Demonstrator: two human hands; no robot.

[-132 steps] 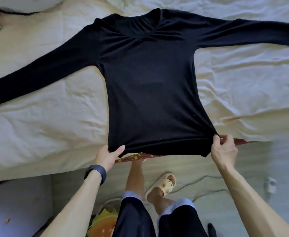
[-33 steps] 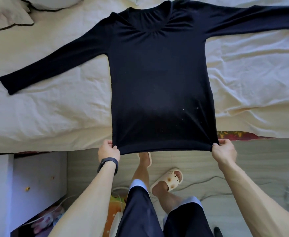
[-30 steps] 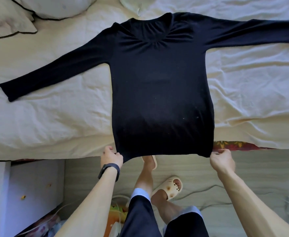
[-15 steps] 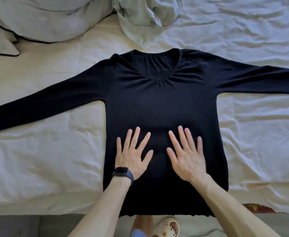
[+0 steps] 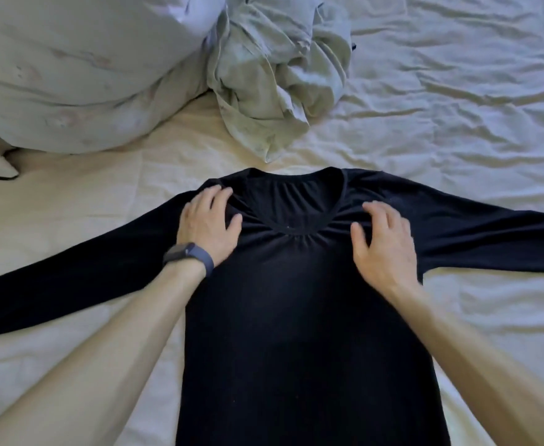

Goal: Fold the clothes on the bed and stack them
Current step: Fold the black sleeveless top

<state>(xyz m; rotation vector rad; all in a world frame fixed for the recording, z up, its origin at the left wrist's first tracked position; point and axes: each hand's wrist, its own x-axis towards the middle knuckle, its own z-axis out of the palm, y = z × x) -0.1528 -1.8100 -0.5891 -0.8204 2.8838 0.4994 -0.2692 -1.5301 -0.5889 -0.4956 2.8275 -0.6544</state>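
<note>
Left hand (image 5: 208,225) and right hand (image 5: 383,246) are pressing the shoulders of the black shirt (image 5: 280,300) beneath them, fingers loosely bent, gripping nothing.

The bed (image 5: 457,91), covered by a wrinkled cream sheet, carries a black long-sleeved top (image 5: 296,317) spread flat from centre to 6 o'clock, a crumpled pale green garment (image 5: 274,75) at 12 o'clock, and a bulky pale pillow (image 5: 71,75) at 10 o'clock.

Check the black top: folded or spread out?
Spread. The top lies flat on the bed, sleeves stretched sideways, unfolded; left hand and right hand rest on its shoulders.
</note>
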